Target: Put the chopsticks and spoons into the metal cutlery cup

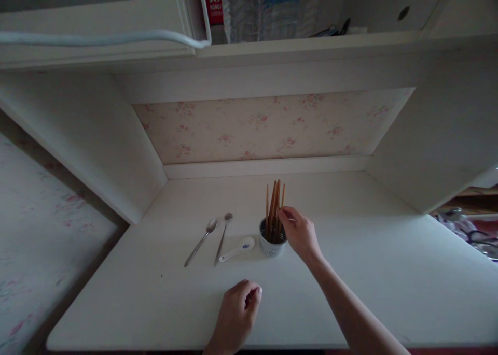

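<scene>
A white utensil holder (272, 250) with small holes in its side stands on the white desk, with several wooden chopsticks (273, 204) upright in it. At its right rim, my right hand (299, 232) pinches one chopstick (283, 194) whose lower part is inside the holder. Nearer the front edge, my left hand (238, 311) is curled into a loose fist, with nothing seen in it. To the left of the holder lie a white ceramic spoon (238, 249) with a blue mark, a thin long-handled metal spoon (222, 239) and a larger metal spoon (200, 242).
Overhead, a shelf (311, 45) holds clear plastic bottles (280, 10) and a red package (213, 2). A white cable (116, 38) hangs across the upper left. Side panels (85, 132) enclose the desk (369, 272) at left and right.
</scene>
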A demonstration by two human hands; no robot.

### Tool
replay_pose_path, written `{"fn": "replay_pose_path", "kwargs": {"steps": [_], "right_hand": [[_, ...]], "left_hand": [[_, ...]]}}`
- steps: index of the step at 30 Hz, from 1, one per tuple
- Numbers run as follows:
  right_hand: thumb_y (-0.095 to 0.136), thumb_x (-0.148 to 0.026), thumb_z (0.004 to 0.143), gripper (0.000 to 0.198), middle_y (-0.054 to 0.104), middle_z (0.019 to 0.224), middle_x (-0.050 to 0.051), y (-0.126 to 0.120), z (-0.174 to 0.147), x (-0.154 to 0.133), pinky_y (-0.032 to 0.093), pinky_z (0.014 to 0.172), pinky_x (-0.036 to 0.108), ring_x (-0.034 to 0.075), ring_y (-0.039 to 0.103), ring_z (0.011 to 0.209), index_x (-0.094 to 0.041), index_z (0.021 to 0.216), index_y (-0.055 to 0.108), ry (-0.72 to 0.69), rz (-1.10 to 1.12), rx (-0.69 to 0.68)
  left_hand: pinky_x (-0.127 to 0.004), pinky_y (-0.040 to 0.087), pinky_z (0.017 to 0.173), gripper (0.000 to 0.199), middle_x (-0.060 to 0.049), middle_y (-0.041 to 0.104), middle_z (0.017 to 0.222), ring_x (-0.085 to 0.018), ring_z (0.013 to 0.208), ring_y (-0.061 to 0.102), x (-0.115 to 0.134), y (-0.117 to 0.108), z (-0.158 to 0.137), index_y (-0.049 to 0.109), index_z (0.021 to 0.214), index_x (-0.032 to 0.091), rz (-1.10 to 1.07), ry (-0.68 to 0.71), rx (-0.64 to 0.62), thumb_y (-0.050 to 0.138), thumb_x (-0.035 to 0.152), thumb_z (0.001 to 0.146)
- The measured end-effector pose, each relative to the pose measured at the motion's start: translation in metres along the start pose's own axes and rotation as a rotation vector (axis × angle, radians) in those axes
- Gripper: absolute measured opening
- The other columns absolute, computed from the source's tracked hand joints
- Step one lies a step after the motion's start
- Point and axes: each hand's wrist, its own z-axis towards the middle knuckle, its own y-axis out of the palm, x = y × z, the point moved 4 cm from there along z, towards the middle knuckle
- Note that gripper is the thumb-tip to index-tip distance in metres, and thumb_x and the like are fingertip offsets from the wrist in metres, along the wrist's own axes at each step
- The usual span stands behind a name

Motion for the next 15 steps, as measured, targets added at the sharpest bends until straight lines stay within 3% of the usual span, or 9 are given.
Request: {"fn": "replay_pose_path", "kwargs": {"steps": [5,11,15], "right_hand": [[0.046,-0.046,0.085,0.032,0.072,0.088,0.004,0.004,-0.005,0.005,0.052,0.071,0.03,0.018,0.067,0.077,-0.023,0.093,0.067,-0.027,-0.012,-0.002],[0.048,-0.05,0.085,0.035,0.072,0.089,0.004,0.005,-0.006,0.011,0.052,0.069,0.03,0.019,0.068,0.077,-0.022,0.096,0.067,0.024,0.039,-0.041],[0.049,-0.053,0.085,0.041,0.072,0.098,0.007,0.002,-0.01,0.012,0.051,0.076,0.031,0.021,0.067,0.087,-0.02,0.102,0.067,0.081,0.116,-0.071]], "left_hand": [[-0.02,0.037,0.059,0.028,0.001,0.06,0.069,-0.012,0.063,0.054,0.002,-0.001,-0.001,0.061,0.079,0.02,0.001,-0.003,-0.008,0.04,0.032,0.093],[-0.02,0.038,0.061,0.027,0.0,0.062,0.071,-0.012,0.065,0.055,0.002,-0.001,-0.001,0.063,0.081,0.02,-0.022,0.008,-0.013,0.041,0.032,0.093],[-0.02,0.038,0.06,0.027,0.001,0.061,0.069,-0.012,0.063,0.054,0.0,0.0,-0.001,0.063,0.08,0.02,-0.034,0.007,-0.004,0.042,0.031,0.092]]}}
